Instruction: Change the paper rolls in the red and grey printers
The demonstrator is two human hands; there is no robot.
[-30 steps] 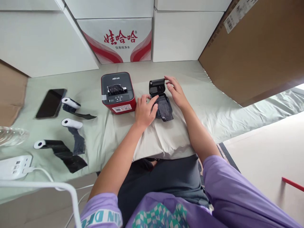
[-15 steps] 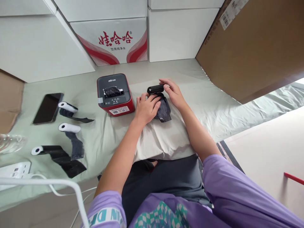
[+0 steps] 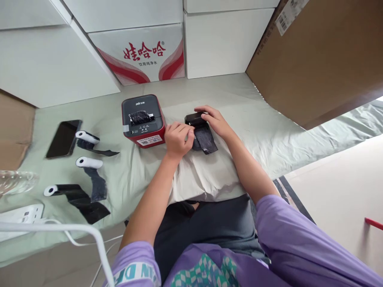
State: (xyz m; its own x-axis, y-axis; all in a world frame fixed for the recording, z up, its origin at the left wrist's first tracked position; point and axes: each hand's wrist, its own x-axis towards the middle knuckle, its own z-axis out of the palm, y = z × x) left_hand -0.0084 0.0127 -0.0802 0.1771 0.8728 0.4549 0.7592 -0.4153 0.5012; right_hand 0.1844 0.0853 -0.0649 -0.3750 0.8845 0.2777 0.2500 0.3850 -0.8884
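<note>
A small black portable printer (image 3: pixel 196 118) lies on the cloth-covered table, with a dark strip of paper (image 3: pixel 207 140) trailing from it towards me. My right hand (image 3: pixel 218 122) grips its raised lid at the right end, thumb on top and fingers behind. At its left side, my left hand (image 3: pixel 178 140) is closed, fingers curled against the printer's edge; their tips are partly hidden. Just left of that hand stands a larger red and black label printer (image 3: pixel 143 119), with a crumpled dark strip (image 3: pixel 140 116) lying over its top slot.
Several paper rolls with dark tails, one a white roll (image 3: pixel 89 162), lie at left beside a phone (image 3: pixel 64 138). A clear bottle (image 3: pixel 18 181), a white device (image 3: pixel 24 217) and a white bent tube (image 3: pixel 60 228) are nearer. White cartons (image 3: pixel 218 44) and a brown carton (image 3: pixel 314 59) stand behind.
My left hand has drawn back from the printer's opening to its left side, fingers now curled. The lid has tipped slightly towards me under my right hand.
</note>
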